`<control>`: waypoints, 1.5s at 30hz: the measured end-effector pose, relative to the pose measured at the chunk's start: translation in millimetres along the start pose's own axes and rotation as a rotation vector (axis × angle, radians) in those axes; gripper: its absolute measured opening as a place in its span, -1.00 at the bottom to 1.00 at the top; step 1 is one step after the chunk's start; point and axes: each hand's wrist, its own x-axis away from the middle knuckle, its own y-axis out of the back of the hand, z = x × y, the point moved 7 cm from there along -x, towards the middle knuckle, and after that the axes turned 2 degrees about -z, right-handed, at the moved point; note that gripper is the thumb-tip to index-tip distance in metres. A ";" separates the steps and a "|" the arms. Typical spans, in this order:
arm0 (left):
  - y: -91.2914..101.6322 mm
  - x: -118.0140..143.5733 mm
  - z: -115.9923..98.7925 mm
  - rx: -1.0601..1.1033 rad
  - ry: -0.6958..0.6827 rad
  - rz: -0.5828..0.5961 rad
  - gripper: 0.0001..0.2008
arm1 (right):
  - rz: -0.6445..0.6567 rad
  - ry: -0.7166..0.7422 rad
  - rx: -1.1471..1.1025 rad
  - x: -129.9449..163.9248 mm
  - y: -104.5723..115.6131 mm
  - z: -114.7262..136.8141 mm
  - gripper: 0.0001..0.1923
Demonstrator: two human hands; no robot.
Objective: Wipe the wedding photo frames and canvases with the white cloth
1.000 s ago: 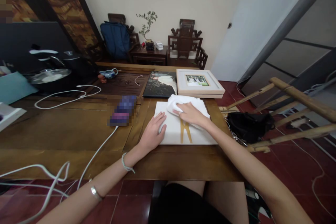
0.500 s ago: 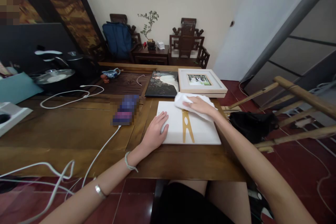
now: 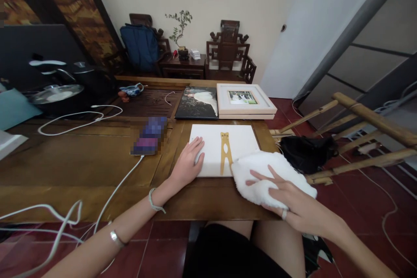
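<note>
A flat white panel point(image 3: 210, 145) lies on the wooden table, with a yellow-tan animal-shaped piece point(image 3: 225, 153) running down its middle. My left hand point(image 3: 188, 161) rests open on the panel's left edge, fingers spread. In my right hand point(image 3: 286, 197) is a fluffy white cloth point(image 3: 260, 169), gripped with the fingers pressed into its folds. The cloth covers the panel's lower right corner and reaches past the table's right edge. Behind the panel lie a dark photo panel point(image 3: 198, 106) and a pale wooden picture frame point(image 3: 246, 100), which sits on another pale piece.
A phone point(image 3: 150, 135) with a white charging cable point(image 3: 119, 191) lies to the left. Farther left stand a lidded pot point(image 3: 58, 95) and a kettle point(image 3: 93, 80). A bamboo chair point(image 3: 368, 117) with a black bag point(image 3: 308, 152) stands right of the table.
My right hand has drawn the white cloth from the panel's upper right part down to its lower right corner and toward me. My left hand stays on the panel's left edge.
</note>
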 end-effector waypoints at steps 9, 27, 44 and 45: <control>0.9 -0.6 1.6 0.021 -0.003 -0.030 -0.63 | -0.148 -0.239 0.002 -81.8 31.9 -85.7 -0.51; -1.0 1.0 2.0 0.014 -0.005 -0.021 -0.62 | -0.075 0.055 0.093 -11.8 -2.3 0.6 -0.80; -1.9 1.1 3.0 0.017 0.003 -0.002 -0.62 | -0.317 -0.285 0.010 -145.1 41.2 -69.1 -0.58; -2.0 1.2 2.9 0.014 -0.001 0.001 -0.62 | -0.315 -0.271 0.033 -151.4 35.5 -61.5 -0.63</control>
